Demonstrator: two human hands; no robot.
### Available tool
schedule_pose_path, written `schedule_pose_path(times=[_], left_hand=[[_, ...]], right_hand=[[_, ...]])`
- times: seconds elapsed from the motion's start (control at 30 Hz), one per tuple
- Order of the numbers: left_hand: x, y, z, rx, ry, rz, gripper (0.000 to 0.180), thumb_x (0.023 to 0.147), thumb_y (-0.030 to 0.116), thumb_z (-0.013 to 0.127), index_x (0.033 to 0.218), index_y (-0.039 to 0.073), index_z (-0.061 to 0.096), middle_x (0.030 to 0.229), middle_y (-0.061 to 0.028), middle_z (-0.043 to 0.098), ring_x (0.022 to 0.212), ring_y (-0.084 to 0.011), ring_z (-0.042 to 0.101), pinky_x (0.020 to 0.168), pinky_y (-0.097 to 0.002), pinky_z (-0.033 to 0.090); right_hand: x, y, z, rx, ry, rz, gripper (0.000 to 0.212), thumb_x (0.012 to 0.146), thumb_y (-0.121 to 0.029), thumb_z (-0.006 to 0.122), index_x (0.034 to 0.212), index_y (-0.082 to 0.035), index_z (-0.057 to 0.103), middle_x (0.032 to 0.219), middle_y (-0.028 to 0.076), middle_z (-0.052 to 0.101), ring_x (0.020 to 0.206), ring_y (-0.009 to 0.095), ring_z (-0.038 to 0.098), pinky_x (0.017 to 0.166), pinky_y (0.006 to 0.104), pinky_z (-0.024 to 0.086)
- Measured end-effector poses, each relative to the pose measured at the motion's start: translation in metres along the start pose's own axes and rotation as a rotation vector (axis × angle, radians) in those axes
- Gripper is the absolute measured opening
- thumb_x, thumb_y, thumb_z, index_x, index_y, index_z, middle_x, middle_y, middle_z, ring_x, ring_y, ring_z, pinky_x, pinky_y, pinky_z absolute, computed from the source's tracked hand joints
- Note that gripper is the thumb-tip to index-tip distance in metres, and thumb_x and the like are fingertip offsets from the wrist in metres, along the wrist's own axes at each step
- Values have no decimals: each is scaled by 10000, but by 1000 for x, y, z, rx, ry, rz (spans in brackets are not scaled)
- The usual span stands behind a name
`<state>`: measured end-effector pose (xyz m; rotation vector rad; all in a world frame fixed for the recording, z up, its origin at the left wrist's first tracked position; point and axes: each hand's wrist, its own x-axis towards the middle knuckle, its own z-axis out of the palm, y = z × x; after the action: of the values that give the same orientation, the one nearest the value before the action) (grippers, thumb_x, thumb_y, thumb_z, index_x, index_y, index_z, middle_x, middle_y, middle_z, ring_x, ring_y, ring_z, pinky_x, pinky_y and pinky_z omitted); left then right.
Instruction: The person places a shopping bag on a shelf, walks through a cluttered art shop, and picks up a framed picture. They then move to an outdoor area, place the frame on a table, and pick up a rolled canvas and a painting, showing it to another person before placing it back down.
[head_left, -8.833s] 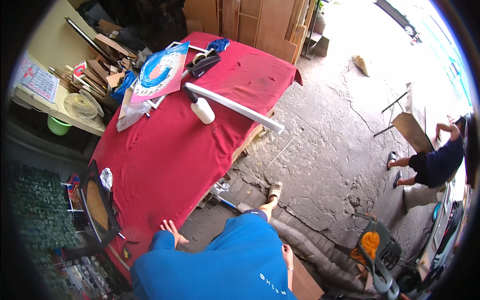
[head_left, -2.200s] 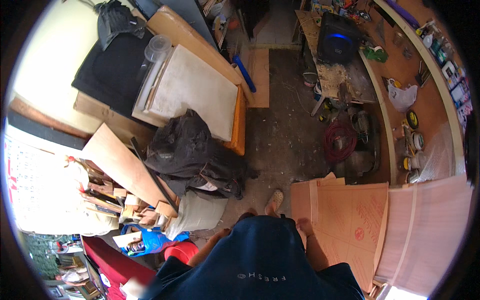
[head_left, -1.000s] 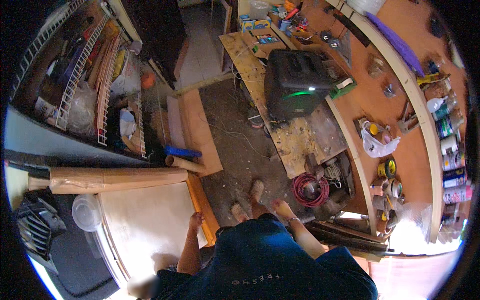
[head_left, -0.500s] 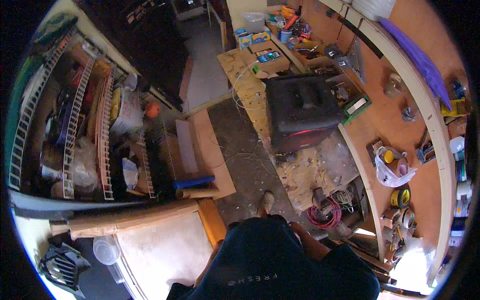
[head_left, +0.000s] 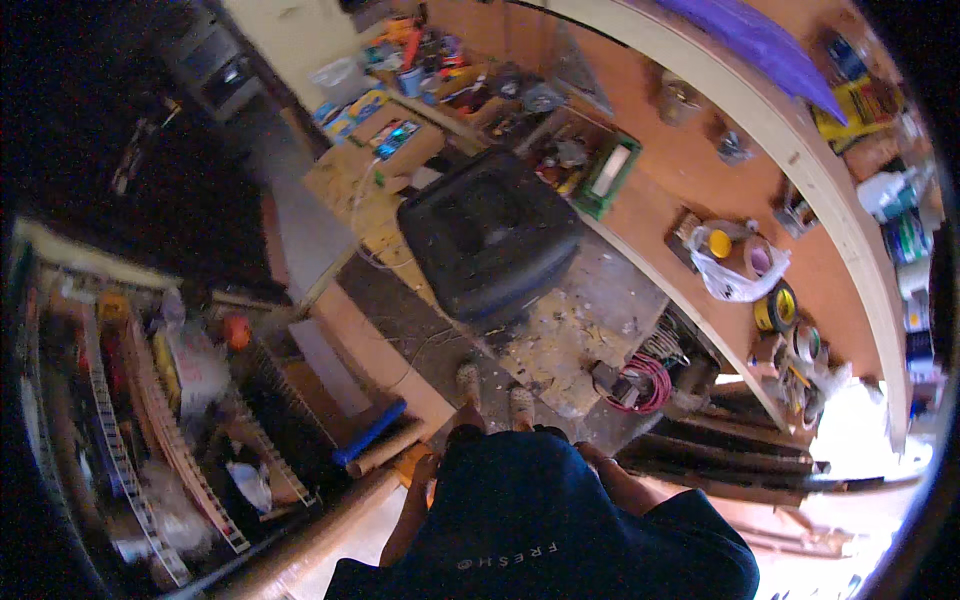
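My left hand (head_left: 426,468) hangs low at my left side, beside the orange edge of a panel (head_left: 408,464). On the other side, my right hand (head_left: 592,456) is down close to my dark shirt (head_left: 520,510). The fingers of both hands are too small and partly hidden, so their pose and any grip do not show. Ahead of me a black boxy case (head_left: 490,235) stands on a stained wooden worktable (head_left: 560,350). Both my shoes (head_left: 522,408) show on the floor below.
Wire shelving (head_left: 190,440) with bags and boxes stands at left, beside a cardboard sheet (head_left: 375,340) and a blue roll (head_left: 375,432). A phone (head_left: 397,140) lies on a box at the table's far end. At right, an orange-brown shelf (head_left: 690,190) holds a plastic bag (head_left: 740,275) and tape rolls (head_left: 776,307).
The view has turned, and the table and case now sit further left. A second shoe has come into sight. My left hand shows more plainly than before, still low at my side.
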<state>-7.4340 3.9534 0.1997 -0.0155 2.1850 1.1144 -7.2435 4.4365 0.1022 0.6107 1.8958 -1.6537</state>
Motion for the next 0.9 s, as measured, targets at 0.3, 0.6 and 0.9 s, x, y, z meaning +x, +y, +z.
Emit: schedule_pose_path(times=[0.3, 0.6, 0.9], left_hand=[[142, 54, -75, 150, -340, -114, 365, 926, 361, 475, 974, 28, 616, 850, -96, 628, 759, -214, 612, 657, -365, 482], [277, 135, -151, 298, -355, 145, 365, 926, 382, 497, 994, 37, 595, 854, -79, 607, 741, -160, 587, 650, -325, 461], [293, 177, -127, -96, -437, -149, 346, 913, 406, 537, 1006, 75, 571, 857, -50, 594, 760, -154, 554, 674, -299, 459]], right_hand=[[-29, -110, 58, -172, 185, 282, 364, 825, -341, 595, 1038, -53, 658, 1045, 199, 652, 965, 344, 621, 826, 395, 485], [-38, -179, 135, 119, 458, 434, 351, 862, -316, 553, 951, 9, 650, 929, 231, 661, 893, 356, 636, 758, 421, 483], [-40, -173, 183, 150, 532, 460, 359, 867, -327, 548, 935, 11, 649, 910, 226, 663, 880, 345, 641, 750, 420, 481]])
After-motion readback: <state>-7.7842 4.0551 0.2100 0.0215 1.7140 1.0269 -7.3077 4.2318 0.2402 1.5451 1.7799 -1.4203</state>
